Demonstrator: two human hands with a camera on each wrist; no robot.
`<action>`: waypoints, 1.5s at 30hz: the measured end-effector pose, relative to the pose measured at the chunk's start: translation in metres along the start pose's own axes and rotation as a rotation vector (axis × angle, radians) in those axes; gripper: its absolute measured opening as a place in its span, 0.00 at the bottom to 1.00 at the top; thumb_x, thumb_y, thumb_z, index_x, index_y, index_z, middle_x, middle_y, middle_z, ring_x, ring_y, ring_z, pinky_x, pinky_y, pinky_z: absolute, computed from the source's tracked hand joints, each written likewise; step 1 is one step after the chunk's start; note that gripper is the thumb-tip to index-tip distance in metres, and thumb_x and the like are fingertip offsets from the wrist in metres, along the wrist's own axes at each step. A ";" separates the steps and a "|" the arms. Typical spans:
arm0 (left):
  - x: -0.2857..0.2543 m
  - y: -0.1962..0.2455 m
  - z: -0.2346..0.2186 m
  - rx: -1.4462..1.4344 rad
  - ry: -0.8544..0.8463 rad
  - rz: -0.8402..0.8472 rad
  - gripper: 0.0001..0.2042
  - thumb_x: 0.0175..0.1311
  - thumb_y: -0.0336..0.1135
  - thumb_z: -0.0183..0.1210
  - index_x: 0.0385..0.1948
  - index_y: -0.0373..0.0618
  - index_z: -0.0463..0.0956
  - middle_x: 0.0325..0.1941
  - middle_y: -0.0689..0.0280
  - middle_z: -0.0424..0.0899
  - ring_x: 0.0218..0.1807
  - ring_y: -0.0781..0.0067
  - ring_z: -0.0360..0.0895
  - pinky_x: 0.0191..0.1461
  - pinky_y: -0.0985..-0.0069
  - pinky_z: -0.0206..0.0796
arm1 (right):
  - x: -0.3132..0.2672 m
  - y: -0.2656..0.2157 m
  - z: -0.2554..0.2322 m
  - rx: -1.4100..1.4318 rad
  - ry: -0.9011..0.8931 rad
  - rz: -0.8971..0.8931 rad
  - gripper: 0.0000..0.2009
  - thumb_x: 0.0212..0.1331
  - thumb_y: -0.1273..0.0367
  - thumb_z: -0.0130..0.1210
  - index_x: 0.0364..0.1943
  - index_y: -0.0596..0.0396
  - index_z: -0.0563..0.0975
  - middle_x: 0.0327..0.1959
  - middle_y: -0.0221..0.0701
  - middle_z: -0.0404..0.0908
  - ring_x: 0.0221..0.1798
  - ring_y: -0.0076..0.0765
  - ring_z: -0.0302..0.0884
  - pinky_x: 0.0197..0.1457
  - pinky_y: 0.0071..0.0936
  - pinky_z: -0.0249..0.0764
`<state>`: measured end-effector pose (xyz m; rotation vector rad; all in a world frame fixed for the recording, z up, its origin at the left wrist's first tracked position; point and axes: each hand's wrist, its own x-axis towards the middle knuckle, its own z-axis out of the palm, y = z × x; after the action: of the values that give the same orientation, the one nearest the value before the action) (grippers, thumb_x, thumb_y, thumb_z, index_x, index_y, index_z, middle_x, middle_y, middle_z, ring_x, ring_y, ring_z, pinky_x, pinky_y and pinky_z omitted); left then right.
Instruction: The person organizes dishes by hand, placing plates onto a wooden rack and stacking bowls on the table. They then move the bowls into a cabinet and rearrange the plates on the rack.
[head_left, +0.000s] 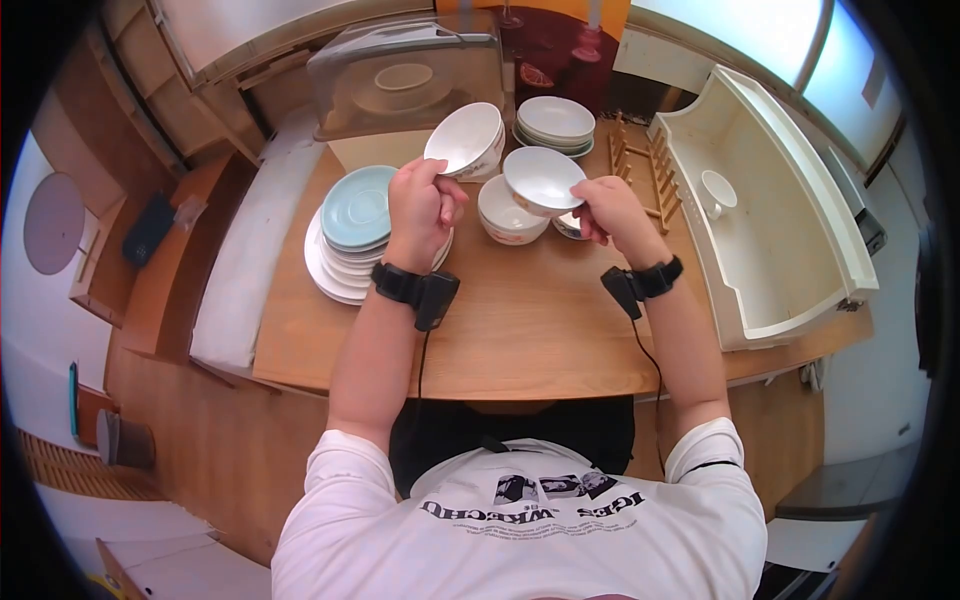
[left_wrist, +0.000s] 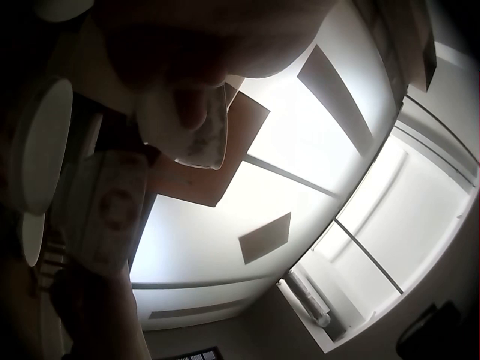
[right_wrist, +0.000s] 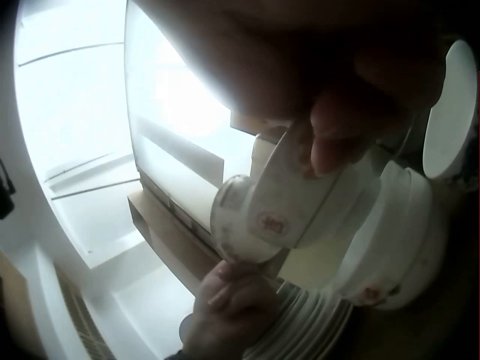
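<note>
In the head view my left hand [head_left: 422,208] pinches the rim of a white bowl [head_left: 465,140], tilted above the table beside the plate stack. My right hand [head_left: 615,212] grips the rim of another white bowl [head_left: 545,180], held over a white bowl [head_left: 508,215] with a patterned side. The two held bowls are close together. In the right wrist view the bowl [right_wrist: 281,199] under my right hand [right_wrist: 337,90] shows a red mark on its outside, and my left hand [right_wrist: 232,307] appears behind it. The left wrist view is dark.
Plates topped by light-blue ones [head_left: 358,208] stand at the left. Behind are a stack of white dishes [head_left: 556,120] and a translucent-lidded box [head_left: 410,85]. A wooden rack [head_left: 655,180] and a cream bin [head_left: 790,250] with a white cup [head_left: 717,192] are at the right.
</note>
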<state>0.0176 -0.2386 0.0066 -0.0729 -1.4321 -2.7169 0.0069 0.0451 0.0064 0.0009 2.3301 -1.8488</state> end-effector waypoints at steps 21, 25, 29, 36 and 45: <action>0.007 -0.030 0.001 0.133 -0.095 -0.206 0.08 0.73 0.31 0.54 0.43 0.34 0.77 0.18 0.57 0.82 0.07 0.78 0.60 0.12 0.76 0.49 | 0.014 0.018 0.041 -0.138 0.061 0.015 0.24 0.75 0.56 0.57 0.21 0.54 0.74 0.11 0.26 0.69 0.09 0.25 0.64 0.12 0.27 0.58; 0.007 -0.037 0.002 0.152 -0.109 -0.245 0.09 0.75 0.31 0.53 0.46 0.34 0.77 0.18 0.58 0.82 0.07 0.78 0.60 0.12 0.76 0.50 | 0.018 0.028 0.032 -0.008 -0.022 0.068 0.21 0.75 0.58 0.55 0.23 0.53 0.74 0.10 0.26 0.68 0.09 0.26 0.61 0.12 0.28 0.55; 0.008 -0.040 0.002 0.185 -0.141 -0.258 0.10 0.77 0.31 0.52 0.49 0.34 0.77 0.18 0.58 0.82 0.07 0.78 0.60 0.12 0.77 0.51 | 0.017 0.028 0.032 0.063 -0.052 0.109 0.20 0.74 0.59 0.55 0.23 0.53 0.74 0.10 0.26 0.68 0.08 0.26 0.60 0.12 0.28 0.53; 0.005 -0.039 0.006 0.282 -0.169 -0.224 0.13 0.77 0.32 0.54 0.55 0.34 0.77 0.17 0.60 0.80 0.07 0.79 0.60 0.12 0.79 0.52 | 0.016 0.028 0.030 0.131 -0.042 0.201 0.24 0.76 0.52 0.47 0.23 0.53 0.74 0.10 0.27 0.68 0.08 0.28 0.60 0.12 0.30 0.54; 0.006 -0.043 0.005 0.339 -0.135 -0.185 0.15 0.80 0.36 0.53 0.56 0.34 0.78 0.17 0.61 0.80 0.07 0.79 0.61 0.12 0.79 0.51 | 0.012 0.021 0.029 0.077 0.003 0.089 0.25 0.76 0.49 0.53 0.24 0.52 0.74 0.09 0.26 0.67 0.08 0.25 0.60 0.12 0.26 0.55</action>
<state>0.0085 -0.2106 -0.0260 -0.1117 -2.0117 -2.6023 0.0008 0.0210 -0.0216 0.1154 2.2206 -1.8947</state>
